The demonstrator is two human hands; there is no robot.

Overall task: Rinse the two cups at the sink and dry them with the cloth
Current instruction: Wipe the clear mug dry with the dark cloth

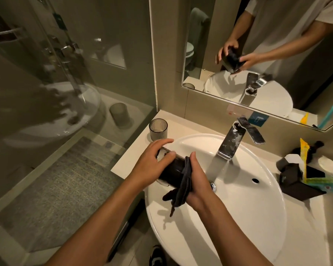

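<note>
Right hand (197,184) clamps cloth (182,189) at cup (168,170) mouth | left hand (152,163) grips base | cup axis sideways between hands | second cup (158,129) upright on surface (183,125), nearer left

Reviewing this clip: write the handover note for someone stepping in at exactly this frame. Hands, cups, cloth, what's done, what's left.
Left hand grips the dark cup, held on its side over the sink.
Right hand holds the dark cloth pressed against that cup's end.
Second cup, ribbed and clear, stands upright on the counter left of the basin, apart from both hands.
The faucet shows no running water.
Done: drying of the dark cup is under way.
Left: finish drying it; whether the ribbed cup has been rinsed or dried cannot be told.
</note>
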